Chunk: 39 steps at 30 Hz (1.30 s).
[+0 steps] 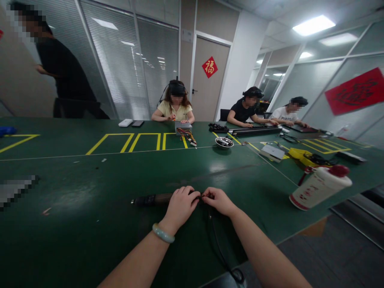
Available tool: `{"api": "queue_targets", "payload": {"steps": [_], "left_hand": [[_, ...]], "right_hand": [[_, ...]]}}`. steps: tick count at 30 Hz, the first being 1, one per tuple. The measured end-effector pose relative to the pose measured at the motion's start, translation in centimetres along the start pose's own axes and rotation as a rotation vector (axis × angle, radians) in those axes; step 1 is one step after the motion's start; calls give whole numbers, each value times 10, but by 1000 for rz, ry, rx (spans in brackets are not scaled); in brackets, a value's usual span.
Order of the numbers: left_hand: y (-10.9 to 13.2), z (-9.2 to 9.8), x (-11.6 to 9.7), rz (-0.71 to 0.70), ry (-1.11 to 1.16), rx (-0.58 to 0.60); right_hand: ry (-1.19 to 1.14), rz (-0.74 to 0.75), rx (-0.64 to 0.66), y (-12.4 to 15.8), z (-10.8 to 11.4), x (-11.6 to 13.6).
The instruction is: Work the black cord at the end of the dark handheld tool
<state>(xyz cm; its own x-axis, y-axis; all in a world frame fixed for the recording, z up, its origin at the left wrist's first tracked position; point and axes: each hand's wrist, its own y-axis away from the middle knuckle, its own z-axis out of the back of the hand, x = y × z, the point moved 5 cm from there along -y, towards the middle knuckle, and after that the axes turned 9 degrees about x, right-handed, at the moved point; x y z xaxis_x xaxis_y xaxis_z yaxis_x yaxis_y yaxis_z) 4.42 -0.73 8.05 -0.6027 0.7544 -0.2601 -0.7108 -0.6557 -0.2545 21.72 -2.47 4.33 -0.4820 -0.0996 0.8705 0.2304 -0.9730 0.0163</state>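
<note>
A dark, rod-shaped electric screwdriver (154, 199) lies on the green table, its small metal tip pointing left. My left hand (182, 204), with a pale bangle at the wrist, is closed around its right end. My right hand (219, 200) pinches close by, fingertips at the tool's tail where a black cable (213, 230) begins. The exact joint between the fingertips is too small and dark to make out. From there the cable runs down toward the table's near edge and curls.
A white bottle with a red lid (321, 187) stands at right. Farther off are a metal bowl (224, 143), a power supply unit (183, 128) with coloured wires, a white box (271, 153) and a yellow tray (300, 157). Several people are across the table.
</note>
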Motion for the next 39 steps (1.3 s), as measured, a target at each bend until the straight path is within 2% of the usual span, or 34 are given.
{"api": "queue_targets", "payload": {"steps": [39], "left_hand": [[0,0,1,-13,11,3]], "right_hand": [[-27,-21,1,1,0,0]]}}
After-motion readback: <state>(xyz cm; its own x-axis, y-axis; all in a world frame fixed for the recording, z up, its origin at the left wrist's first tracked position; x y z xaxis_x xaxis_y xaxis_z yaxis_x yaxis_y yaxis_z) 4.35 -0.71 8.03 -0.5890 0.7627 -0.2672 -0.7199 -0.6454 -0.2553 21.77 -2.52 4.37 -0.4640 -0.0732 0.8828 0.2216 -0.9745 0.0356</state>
